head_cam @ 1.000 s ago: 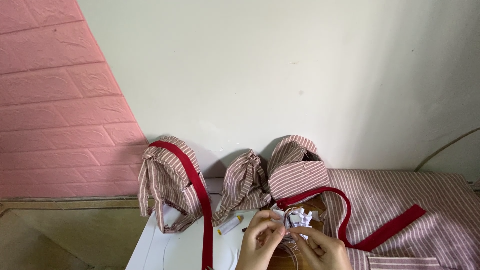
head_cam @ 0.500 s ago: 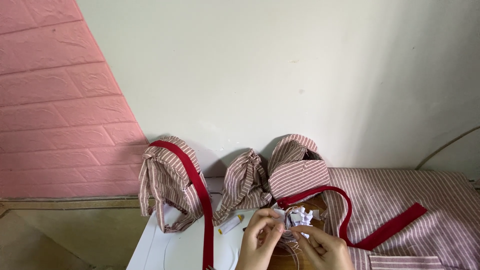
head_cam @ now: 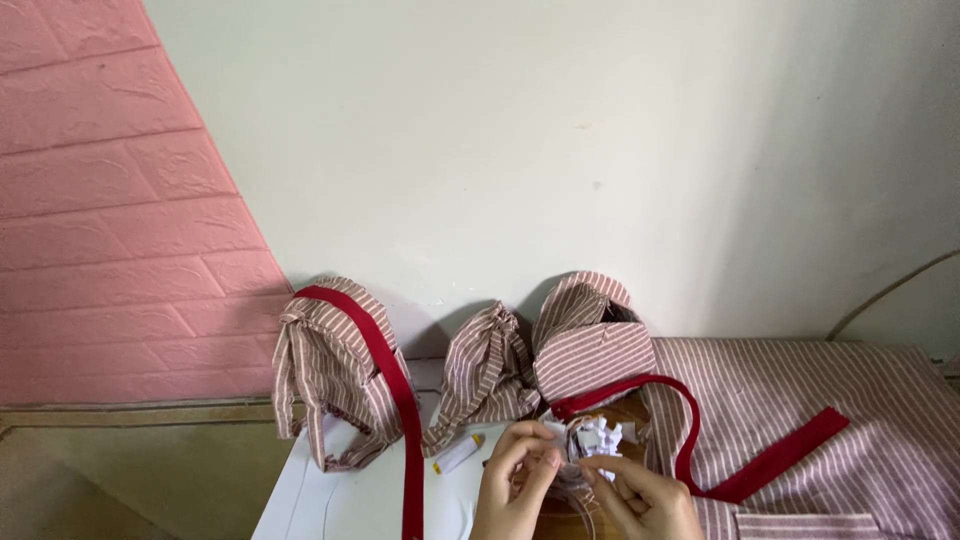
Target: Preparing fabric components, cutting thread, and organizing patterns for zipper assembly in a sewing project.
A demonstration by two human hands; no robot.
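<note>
Shifting only slightly since the earlier frame. Left hand [head_cam: 515, 478] and right hand [head_cam: 640, 498] pinching the small white bundle [head_cam: 597, 437] between them, just below the red strap [head_cam: 640, 390], equally near, long axis unclear.

Small home sewing or garment workplace. Striped fabric garment [head_cam: 800, 430] with red binding strips [head_cam: 385, 390] lay heaped across frame bottom on a white table [head_cam: 330, 500]; plain wall [head_cam: 550, 150] above, pink brick-pattern panel [head_cam: 100, 200] at upper left.
</note>
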